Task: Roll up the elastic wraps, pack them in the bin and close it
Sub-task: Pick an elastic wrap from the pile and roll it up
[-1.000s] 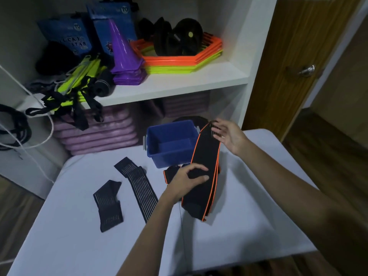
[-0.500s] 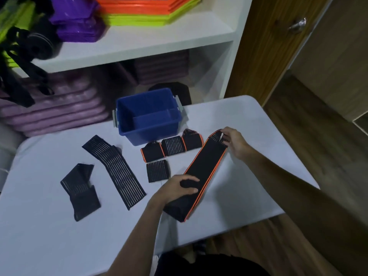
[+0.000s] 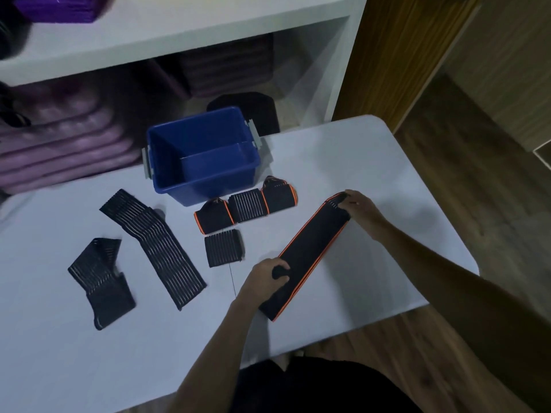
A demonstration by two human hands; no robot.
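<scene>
Both hands point(image 3: 262, 278) grip the orange-edged wrap point(image 3: 313, 251) stretched between them

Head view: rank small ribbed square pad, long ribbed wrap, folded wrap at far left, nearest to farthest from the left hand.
From the left hand:
1. Small ribbed square pad, just up and left of it.
2. Long ribbed wrap, lying diagonally mid-table, further left.
3. Folded wrap, at the far left of the table.

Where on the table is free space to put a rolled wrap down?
Free: the table right of the blue bin, and its near left corner. Crowded: in front of the bin, around the small wraps.
</scene>
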